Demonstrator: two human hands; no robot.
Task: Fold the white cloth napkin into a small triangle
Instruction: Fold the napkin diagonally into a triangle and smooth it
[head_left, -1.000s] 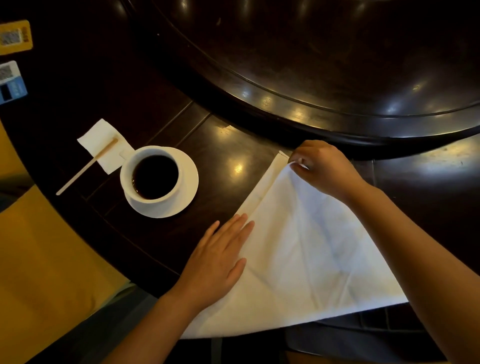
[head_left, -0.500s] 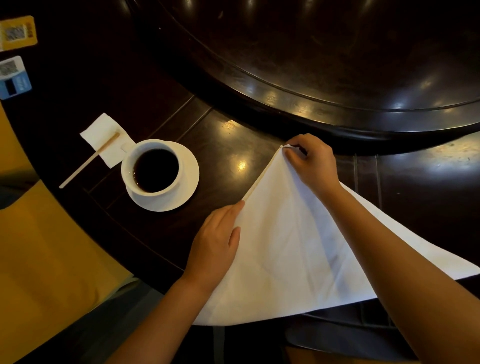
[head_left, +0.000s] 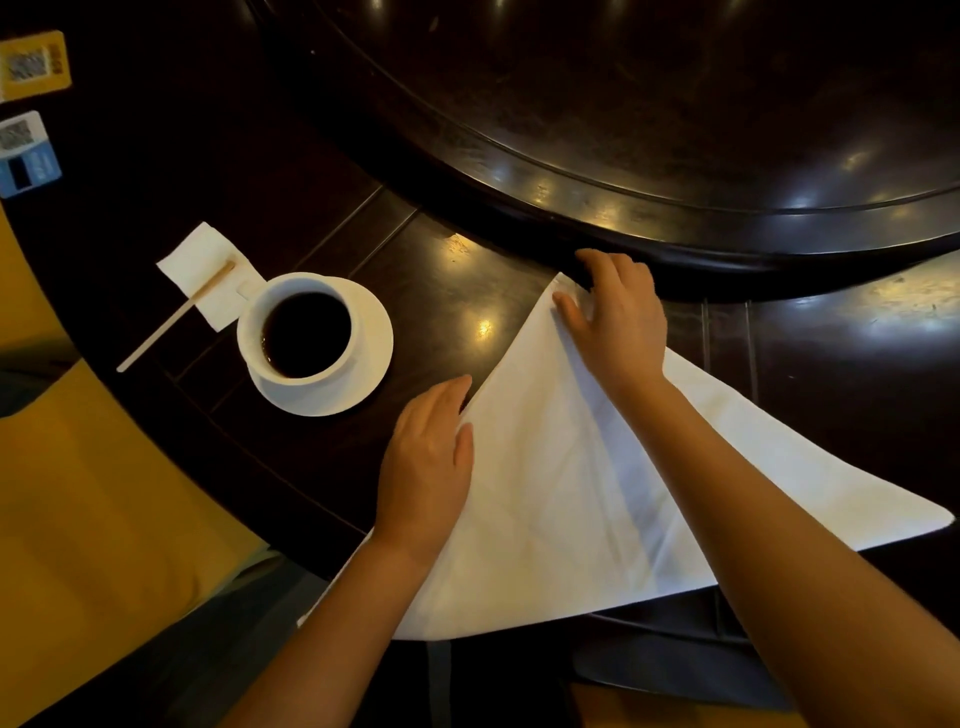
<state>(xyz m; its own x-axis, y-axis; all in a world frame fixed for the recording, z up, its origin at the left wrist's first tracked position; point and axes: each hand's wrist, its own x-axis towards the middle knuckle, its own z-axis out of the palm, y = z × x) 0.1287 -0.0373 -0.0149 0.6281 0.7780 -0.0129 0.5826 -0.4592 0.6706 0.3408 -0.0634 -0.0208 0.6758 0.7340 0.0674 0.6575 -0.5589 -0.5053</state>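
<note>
A: Where is the white napkin (head_left: 561, 499)?

B: It lies on the dark worktop (head_left: 457, 291), folded into a big triangle. Its point is at the far end and its wide edge hangs a little over the near side of the worktop.

A: What does the right hand (head_left: 618, 317) do?

B: It lies flat on the top point of the napkin. Its fingers are spread and press the cloth down. It grips nothing.

A: And the left hand (head_left: 428, 462)?

B: It lies flat too, on the left edge of the napkin. The fingers are close together and point up along that edge. It holds nothing.

A: What is beside the left hand?

B: A white cup (head_left: 298, 332) of dark drink stands on a saucer (head_left: 371, 358), just past the fingertips and to the left. Further left, a wooden stick (head_left: 176, 317) lies across a small paper napkin (head_left: 200, 265).
</note>
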